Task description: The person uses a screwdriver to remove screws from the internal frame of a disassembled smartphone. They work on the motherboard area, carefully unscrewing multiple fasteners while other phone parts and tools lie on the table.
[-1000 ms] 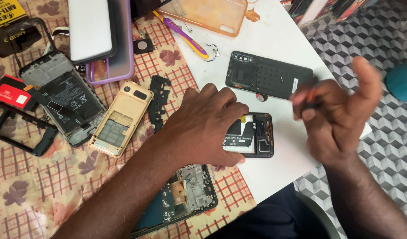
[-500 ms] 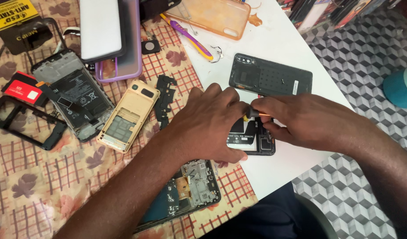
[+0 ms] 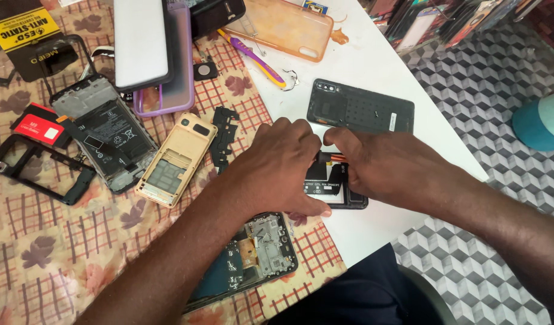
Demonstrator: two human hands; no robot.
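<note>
My left hand (image 3: 277, 171) lies palm down over an opened black phone (image 3: 340, 192) on the white table (image 3: 379, 66), pressing it flat. My right hand (image 3: 382, 168) rests on the same phone from the right, its fingers pinched around a small tool with an orange and black handle (image 3: 330, 158). The tool's tip is hidden between the two hands. Just beyond the hands lies the phone's black back cover (image 3: 361, 108), inner side up.
A bare phone with exposed circuit board (image 3: 247, 259) sits near my left forearm. A gold phone shell (image 3: 174, 159), a dark phone frame with battery (image 3: 105, 138), a black bracket (image 3: 222, 135), a purple case (image 3: 162, 90), an orange case (image 3: 283, 27) and a purple toothbrush (image 3: 256, 57) lie around.
My right hand came down from the air at the right onto the opened phone, bringing the small tool between both hands. The left hand stayed on the phone.
</note>
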